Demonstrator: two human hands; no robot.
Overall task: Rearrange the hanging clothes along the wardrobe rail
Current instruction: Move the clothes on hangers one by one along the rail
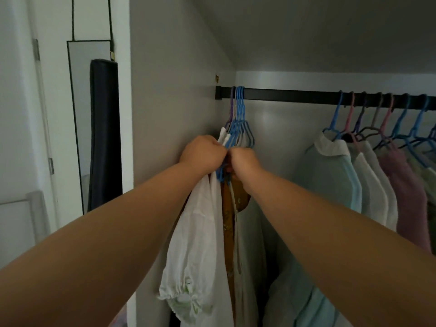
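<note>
- Reaching up together, the left hand (203,151) and right hand (243,161) met at the packed bunch of hangers (238,128) at the left end of the black wardrobe rail (283,95), just beside the side wall (169,90).
- Both grips were curled tight: the left one closed on the white garment (200,232) and hanger shoulders, the right one closed on the blue hanger arms beside it, knuckles nearly touching.
- That bunch held about five blue hangers and one purple; the exact count was hard to tell where they overlapped.
- Beneath hung the white garment with a gathered cuff, an orange-brown garment (227,220) and a pale one, pressed close.
- A bare stretch of rail separated them from a second group (382,119) of about eight hangers at the right: blue, pink, grey and dark purple.
- These carried a pale mint shirt (330,175), white tops (372,185) and a fuzzy mauve garment (408,190).
- One narrow mirror (89,90) hung on the wall at left.
</note>
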